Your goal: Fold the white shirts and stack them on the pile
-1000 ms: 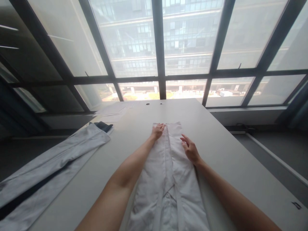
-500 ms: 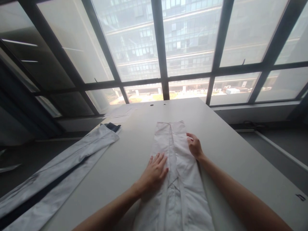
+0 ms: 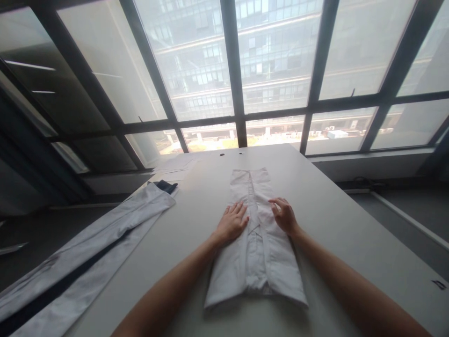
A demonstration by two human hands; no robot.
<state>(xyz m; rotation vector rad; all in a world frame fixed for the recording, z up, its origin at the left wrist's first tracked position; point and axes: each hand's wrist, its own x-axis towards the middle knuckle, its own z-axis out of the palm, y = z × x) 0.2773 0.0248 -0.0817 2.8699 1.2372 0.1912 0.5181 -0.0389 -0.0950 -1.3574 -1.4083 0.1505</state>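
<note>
A white folded garment [image 3: 257, 243] lies lengthwise on the white table in front of me, its two sides turned in towards the middle. Whether it is a shirt or a coat I cannot tell. My left hand [image 3: 232, 222] rests flat on its left side, fingers spread. On the right edge sits my right hand [image 3: 285, 216], fingers loosely bent and apart, with the fingertips touching the cloth. The near end of the garment lies flat and slightly flared, with a strip of inner cloth showing between the folded sides.
The white table [image 3: 333, 262] stretches to the windows [image 3: 273, 56]. Along its left edge lie long white garments [image 3: 105, 234] with a dark strip between them. Sheets of paper [image 3: 173, 169] lie at the far left. A small dark mark [image 3: 438, 284] is at the right.
The garment has shifted away from me, and its near end now shows. My left hand has moved forward along with it. My right hand has moved slightly nearer to me.
</note>
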